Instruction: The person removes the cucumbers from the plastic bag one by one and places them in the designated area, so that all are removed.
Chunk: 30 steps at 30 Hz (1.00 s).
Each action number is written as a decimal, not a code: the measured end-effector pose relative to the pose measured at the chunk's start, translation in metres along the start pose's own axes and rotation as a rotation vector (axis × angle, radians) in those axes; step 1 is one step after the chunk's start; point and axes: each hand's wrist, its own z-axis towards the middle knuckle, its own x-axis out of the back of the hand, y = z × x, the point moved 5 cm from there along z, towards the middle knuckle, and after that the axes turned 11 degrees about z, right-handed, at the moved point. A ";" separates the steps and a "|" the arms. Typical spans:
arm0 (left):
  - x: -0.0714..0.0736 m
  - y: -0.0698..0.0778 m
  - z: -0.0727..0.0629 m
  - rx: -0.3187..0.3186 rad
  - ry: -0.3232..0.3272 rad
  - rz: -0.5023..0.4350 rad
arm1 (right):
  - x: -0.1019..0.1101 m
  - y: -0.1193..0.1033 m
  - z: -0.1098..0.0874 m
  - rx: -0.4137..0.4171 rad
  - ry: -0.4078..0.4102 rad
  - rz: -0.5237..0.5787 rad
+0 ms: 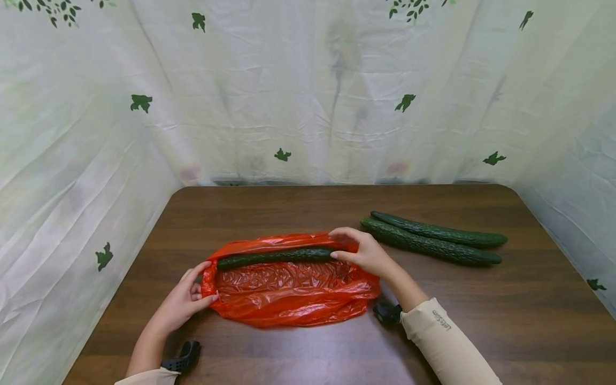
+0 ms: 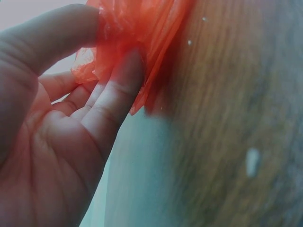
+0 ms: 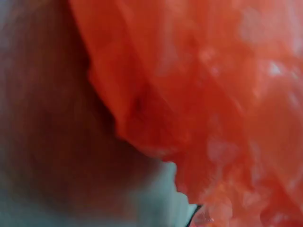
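A red plastic bag [image 1: 298, 307] lies spread on the table with its opening facing up. One dark green cucumber [image 1: 274, 258] lies lengthwise inside it, along the far side. At the bag's left end, my left hand [image 1: 185, 297] holds the gathered rim between thumb and fingers; the left wrist view shows thin red plastic [image 2: 137, 28] over the fingertips. My right hand [image 1: 368, 254] grips the cucumber's right end, thumb on the near side and fingers over the bag's far edge. That end is hidden under the hand. Red film [image 3: 203, 94] fills most of the right wrist view.
Two more cucumbers, a rear one [image 1: 443, 231] and a front one [image 1: 433, 247], lie side by side at the right. The brown wooden table [image 1: 269, 211] ends at a pale curtain [image 1: 308, 123] with green leaf shapes.
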 end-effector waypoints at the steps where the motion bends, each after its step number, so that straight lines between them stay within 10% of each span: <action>1: 0.000 0.000 0.000 -0.002 0.001 0.001 | -0.001 0.002 0.001 -0.007 -0.012 -0.003; 30: 0.001 -0.001 0.000 0.031 -0.009 0.049 | -0.012 0.072 0.029 -0.095 -0.115 -0.115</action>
